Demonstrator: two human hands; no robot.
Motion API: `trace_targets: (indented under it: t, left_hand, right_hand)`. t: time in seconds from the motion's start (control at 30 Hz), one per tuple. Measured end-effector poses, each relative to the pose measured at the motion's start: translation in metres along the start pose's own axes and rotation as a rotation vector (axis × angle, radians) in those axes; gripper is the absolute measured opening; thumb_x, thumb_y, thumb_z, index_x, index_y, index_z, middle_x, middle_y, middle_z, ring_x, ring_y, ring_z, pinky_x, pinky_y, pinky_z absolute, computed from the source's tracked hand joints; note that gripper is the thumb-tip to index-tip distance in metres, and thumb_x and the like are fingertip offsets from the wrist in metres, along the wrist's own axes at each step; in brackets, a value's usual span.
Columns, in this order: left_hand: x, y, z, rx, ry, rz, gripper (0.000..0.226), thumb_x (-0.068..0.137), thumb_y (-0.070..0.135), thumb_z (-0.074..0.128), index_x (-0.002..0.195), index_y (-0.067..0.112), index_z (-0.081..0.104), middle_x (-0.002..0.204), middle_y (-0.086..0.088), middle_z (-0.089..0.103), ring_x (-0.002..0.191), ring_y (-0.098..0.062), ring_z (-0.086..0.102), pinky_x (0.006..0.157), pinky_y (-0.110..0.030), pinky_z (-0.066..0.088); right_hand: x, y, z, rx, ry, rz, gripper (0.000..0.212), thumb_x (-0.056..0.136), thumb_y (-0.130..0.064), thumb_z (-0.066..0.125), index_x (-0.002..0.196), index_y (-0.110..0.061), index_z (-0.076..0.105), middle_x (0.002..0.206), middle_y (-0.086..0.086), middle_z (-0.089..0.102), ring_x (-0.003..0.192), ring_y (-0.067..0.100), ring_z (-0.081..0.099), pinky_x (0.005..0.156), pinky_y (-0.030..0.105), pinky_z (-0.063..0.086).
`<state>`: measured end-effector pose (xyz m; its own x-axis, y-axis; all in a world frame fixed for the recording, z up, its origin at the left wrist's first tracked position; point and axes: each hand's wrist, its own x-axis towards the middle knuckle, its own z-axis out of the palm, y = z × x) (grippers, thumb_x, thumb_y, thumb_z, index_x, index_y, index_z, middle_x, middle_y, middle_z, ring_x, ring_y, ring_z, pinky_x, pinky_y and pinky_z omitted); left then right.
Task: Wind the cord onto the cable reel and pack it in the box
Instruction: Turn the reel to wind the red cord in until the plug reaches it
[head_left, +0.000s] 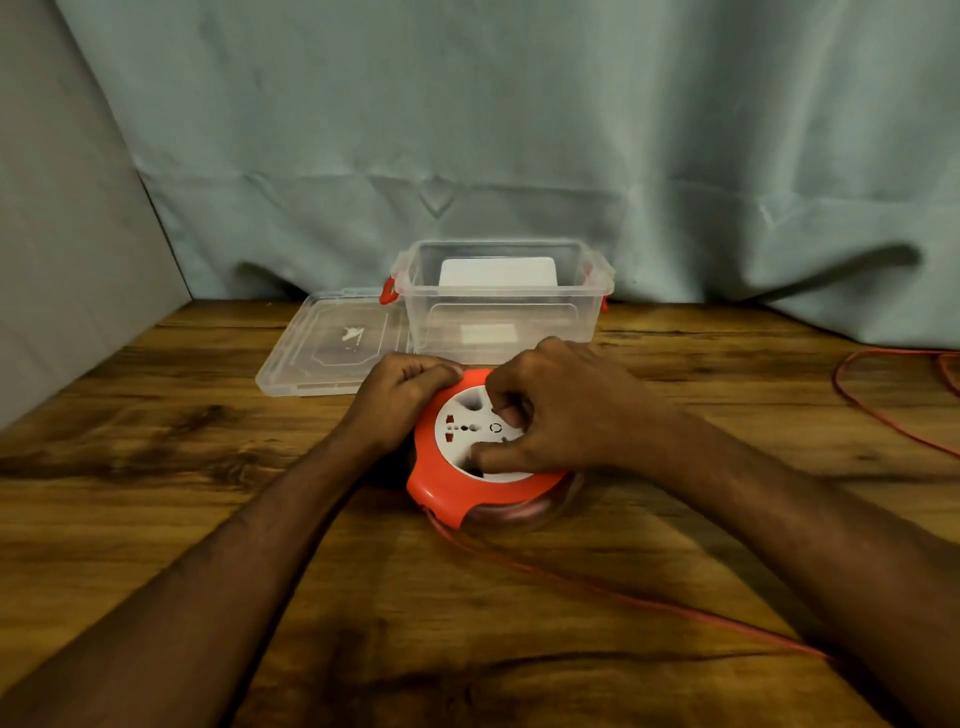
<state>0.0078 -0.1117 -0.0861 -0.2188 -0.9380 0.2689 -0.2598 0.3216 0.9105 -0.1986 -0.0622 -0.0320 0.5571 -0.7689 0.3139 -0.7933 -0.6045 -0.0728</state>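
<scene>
Thin red cord (623, 597): slack across wooden worktop (156, 467); likely snag or uneven winding. Round orange-and-white plastic cable reel (467, 483): centre; left hand (400, 400) fingers grip rim, right hand (561, 410) fingers curled on hub. Clear plastic box (498, 306): behind, open.

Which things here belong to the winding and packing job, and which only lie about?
For the job: cable reel, red cord, clear box, lid.
Just there: white object inside the box, wooden table, backdrop cloth.
</scene>
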Motion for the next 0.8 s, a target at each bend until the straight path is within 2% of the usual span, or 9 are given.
trace_targets:
  t: [0.07,0.13,0.23,0.33,0.37,0.43,0.53,0.63,0.8]
  left_hand:
    - [0.000,0.001,0.000,-0.007,-0.003,0.009,0.032,0.105,0.016,0.053,0.093,-0.001,0.078,0.089,-0.022,0.079,0.085,-0.045,0.075,0.082,-0.065,0.059]
    - [0.000,0.001,0.000,-0.007,-0.008,0.009,0.033,0.105,0.017,0.053,0.094,-0.002,0.077,0.090,-0.022,0.079,0.085,-0.044,0.075,0.083,-0.065,0.060]
    - [0.000,-0.001,0.000,-0.024,-0.005,0.000,0.032,0.105,0.014,0.052,0.097,-0.002,0.078,0.092,-0.022,0.080,0.087,-0.045,0.076,0.083,-0.062,0.061]
    - [0.002,-0.002,0.001,-0.029,0.004,0.006,0.031,0.104,0.012,0.054,0.090,0.001,0.080,0.087,-0.023,0.079,0.084,-0.047,0.074,0.076,-0.054,0.060]
    - [0.002,-0.002,0.001,-0.031,0.009,0.003,0.032,0.104,0.013,0.054,0.086,0.006,0.081,0.084,-0.020,0.079,0.080,-0.043,0.075,0.073,-0.049,0.060]
    - [0.002,-0.002,0.001,-0.050,0.009,-0.010,0.035,0.104,0.015,0.056,0.080,0.014,0.082,0.081,-0.016,0.080,0.073,-0.035,0.075,0.068,-0.042,0.059]
    - [0.002,-0.003,0.000,-0.053,0.005,-0.022,0.036,0.104,0.018,0.056,0.080,0.016,0.082,0.081,-0.015,0.080,0.074,-0.038,0.076,0.068,-0.042,0.059]
    - [0.003,-0.005,0.000,-0.028,-0.004,-0.004,0.033,0.103,0.018,0.056,0.083,0.013,0.082,0.081,-0.014,0.081,0.075,-0.037,0.076,0.071,-0.046,0.059]
    - [0.003,-0.003,0.000,-0.017,-0.004,0.006,0.032,0.102,0.022,0.057,0.084,0.015,0.082,0.083,-0.012,0.081,0.077,-0.034,0.077,0.075,-0.049,0.060]
  right_hand:
    - [0.001,-0.003,0.004,0.035,0.021,-0.007,0.056,0.078,-0.069,0.074,0.057,-0.022,0.052,0.082,-0.021,0.076,0.064,0.002,0.057,0.055,0.019,0.031]
    - [0.002,-0.004,0.008,0.050,0.017,0.006,0.056,0.079,-0.068,0.071,0.054,-0.024,0.048,0.097,-0.008,0.082,0.079,0.009,0.069,0.057,0.021,0.036]
    - [0.002,0.000,0.006,0.146,0.057,-0.024,0.050,0.085,-0.048,0.079,0.054,-0.027,0.047,0.063,-0.013,0.064,0.077,0.011,0.071,0.061,0.023,0.040]
    - [0.005,0.015,-0.009,0.289,0.119,-0.097,0.025,0.085,-0.025,0.086,0.079,-0.032,0.062,0.067,-0.016,0.066,0.059,0.002,0.059,0.060,0.025,0.043]
    - [0.007,0.021,-0.015,0.335,0.078,-0.087,0.029,0.084,-0.021,0.087,0.094,-0.035,0.064,0.078,-0.018,0.072,0.057,0.003,0.056,0.058,0.024,0.041]
    - [0.010,0.030,-0.019,0.390,-0.072,-0.072,0.054,0.081,-0.013,0.087,0.122,-0.036,0.060,0.102,-0.021,0.078,0.056,0.001,0.056,0.053,0.014,0.037]
    - [0.008,0.036,-0.016,0.371,-0.226,-0.072,0.081,0.083,-0.013,0.086,0.149,-0.038,0.046,0.119,-0.022,0.076,0.059,-0.006,0.061,0.052,0.014,0.044]
    - [0.008,0.040,-0.017,0.392,-0.274,-0.086,0.102,0.083,-0.014,0.088,0.159,-0.046,0.030,0.128,-0.020,0.074,0.064,-0.011,0.063,0.055,0.009,0.047]
    - [0.007,0.042,-0.020,0.431,-0.285,-0.077,0.105,0.082,-0.011,0.089,0.158,-0.047,0.026,0.129,-0.015,0.074,0.067,-0.017,0.063,0.056,0.007,0.049]
